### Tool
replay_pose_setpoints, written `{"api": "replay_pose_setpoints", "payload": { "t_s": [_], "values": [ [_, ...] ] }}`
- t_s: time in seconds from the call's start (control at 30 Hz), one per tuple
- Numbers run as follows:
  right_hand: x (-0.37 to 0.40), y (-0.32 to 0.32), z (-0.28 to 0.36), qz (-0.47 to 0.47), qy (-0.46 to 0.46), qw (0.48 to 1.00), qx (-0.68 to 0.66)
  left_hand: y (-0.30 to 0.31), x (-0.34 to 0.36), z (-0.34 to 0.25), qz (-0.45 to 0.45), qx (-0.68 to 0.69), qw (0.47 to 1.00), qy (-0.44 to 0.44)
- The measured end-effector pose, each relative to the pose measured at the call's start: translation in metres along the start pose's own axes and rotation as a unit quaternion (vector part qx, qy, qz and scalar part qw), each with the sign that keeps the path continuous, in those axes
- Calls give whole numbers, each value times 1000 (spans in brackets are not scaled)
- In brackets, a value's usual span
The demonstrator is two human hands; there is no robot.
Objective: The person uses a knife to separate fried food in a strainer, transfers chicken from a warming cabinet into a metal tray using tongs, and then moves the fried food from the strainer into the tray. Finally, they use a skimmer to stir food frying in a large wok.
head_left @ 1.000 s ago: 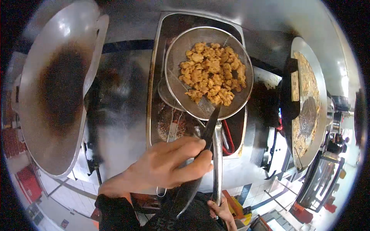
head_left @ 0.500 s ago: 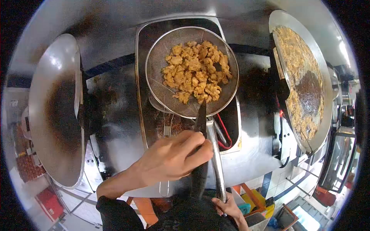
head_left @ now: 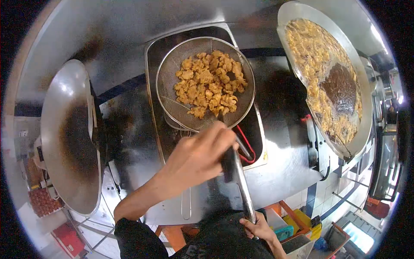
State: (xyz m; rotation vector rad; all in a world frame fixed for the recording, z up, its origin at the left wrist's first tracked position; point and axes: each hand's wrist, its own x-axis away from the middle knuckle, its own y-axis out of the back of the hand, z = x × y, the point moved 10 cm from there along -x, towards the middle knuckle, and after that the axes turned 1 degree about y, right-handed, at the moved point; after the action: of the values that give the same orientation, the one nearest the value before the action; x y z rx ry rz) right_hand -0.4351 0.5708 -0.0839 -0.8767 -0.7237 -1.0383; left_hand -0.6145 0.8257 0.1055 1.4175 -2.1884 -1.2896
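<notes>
A large round mesh strainer [head_left: 170, 93] holds browned, fried-looking pieces of food [head_left: 209, 84] over a rectangular metal basin [head_left: 152, 116]. At the end of the strainer's long metal handle [head_left: 243, 190], my right hand [head_left: 258, 228] is closed round it. My left hand [head_left: 198, 151] is closed on a dark utensil [head_left: 227, 166] just below the strainer's near rim; its tip touches or nearly touches the lowest pieces. What kind of utensil it is, I cannot make out.
On the right stands a big wok [head_left: 366, 86] of bubbling oil and frying food. Another wok [head_left: 54, 125], darkened inside, is on the left. A red-handled tool [head_left: 246, 142] and a wire-handled tool [head_left: 186, 209] lie at the basin. Bins [head_left: 284, 233] stand below the counter.
The view has shifted and tilted a little. My left hand has moved up nearer the strainer's rim, with the utensil still in it. My right hand keeps its hold on the handle.
</notes>
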Motion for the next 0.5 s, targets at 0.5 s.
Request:
{"api": "replay_pose_setpoints", "payload": {
  "t_s": [0.5],
  "values": [
    [-2,-20,-13,-4,2,1000,1,48,118,132,-437,234,804,329]
  ]
}}
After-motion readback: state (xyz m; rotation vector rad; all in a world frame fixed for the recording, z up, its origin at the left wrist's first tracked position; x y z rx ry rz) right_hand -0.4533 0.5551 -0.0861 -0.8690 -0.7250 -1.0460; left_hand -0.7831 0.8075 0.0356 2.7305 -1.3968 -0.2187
